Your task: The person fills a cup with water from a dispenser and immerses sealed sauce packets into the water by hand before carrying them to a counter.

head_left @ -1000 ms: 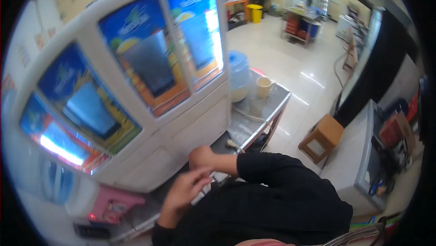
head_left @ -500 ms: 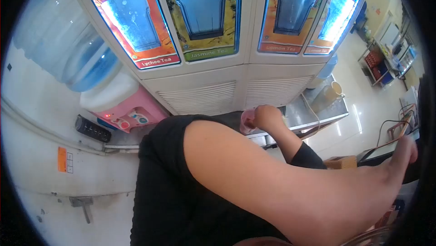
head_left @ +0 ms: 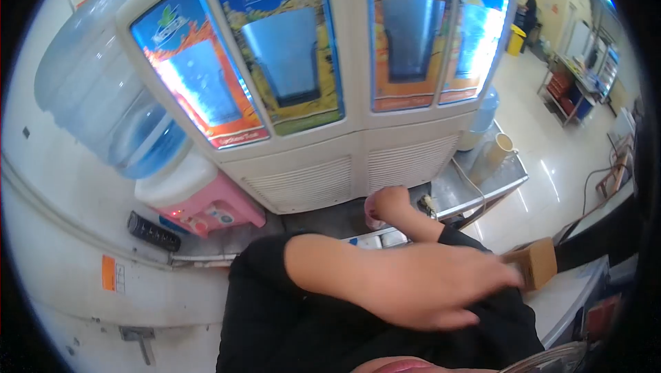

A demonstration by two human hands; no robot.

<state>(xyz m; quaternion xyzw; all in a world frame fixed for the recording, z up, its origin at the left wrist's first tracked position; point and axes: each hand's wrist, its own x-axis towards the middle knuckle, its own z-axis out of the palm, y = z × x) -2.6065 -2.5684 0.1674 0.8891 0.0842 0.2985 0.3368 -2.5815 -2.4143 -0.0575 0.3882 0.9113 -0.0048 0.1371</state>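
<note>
I list one pink cup [head_left: 373, 222], already gripped by my right hand [head_left: 391, 202], contents unseen; left hand [head_left: 444, 285] spread, seemingly empty

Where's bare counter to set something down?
Two patches: the dark strip between the pink dispenser and the pink cup, and steel counter between the drinks machine and cable. Crowded: around the right hand, by the cup and white containers.
</note>
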